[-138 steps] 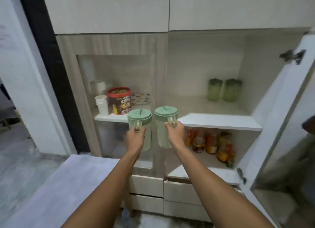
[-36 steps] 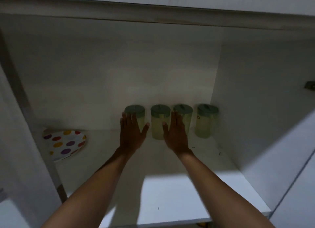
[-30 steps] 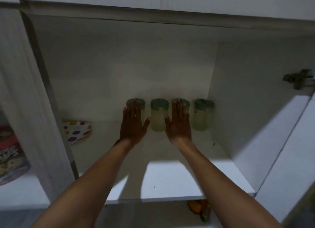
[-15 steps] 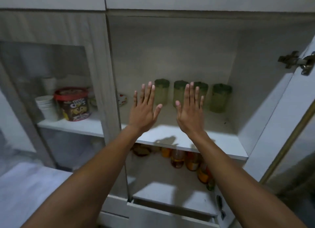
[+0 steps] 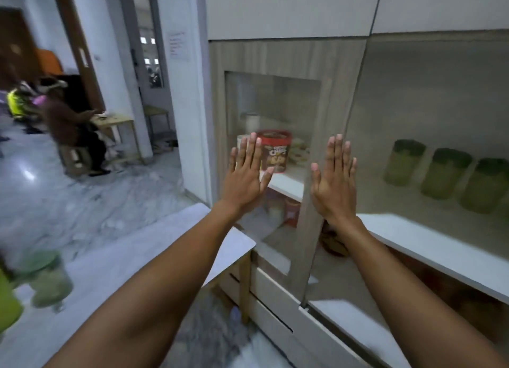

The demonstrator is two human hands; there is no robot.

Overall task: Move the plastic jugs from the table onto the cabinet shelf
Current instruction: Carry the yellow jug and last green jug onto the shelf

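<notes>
Three pale green plastic jugs with darker green lids show in a row on the cabinet shelf [image 5: 429, 238] at the right: one jug [image 5: 403, 162], a second jug [image 5: 443, 173], a third jug [image 5: 486, 184] at the frame edge. Another green-lidded jug [image 5: 46, 278] stands blurred on the white table [image 5: 132, 260] at the far left. My left hand [image 5: 245, 174] and my right hand [image 5: 334, 180] are raised in front of the cabinet, palms forward, fingers spread, holding nothing, well left of the shelved jugs.
A glass cabinet door [image 5: 272, 147] stands behind my hands, with a red cereal tub [image 5: 275, 150] and cups behind it. Drawers [image 5: 278, 309] sit below. A yellow-green thing [image 5: 7, 301] is at the left edge. A person [image 5: 68, 125] sits at a small table across the marble floor.
The view has swung left from the open shelf toward the table and room. My hands, empty since leaving the jugs on the shelf, have pulled back and stay raised and spread.
</notes>
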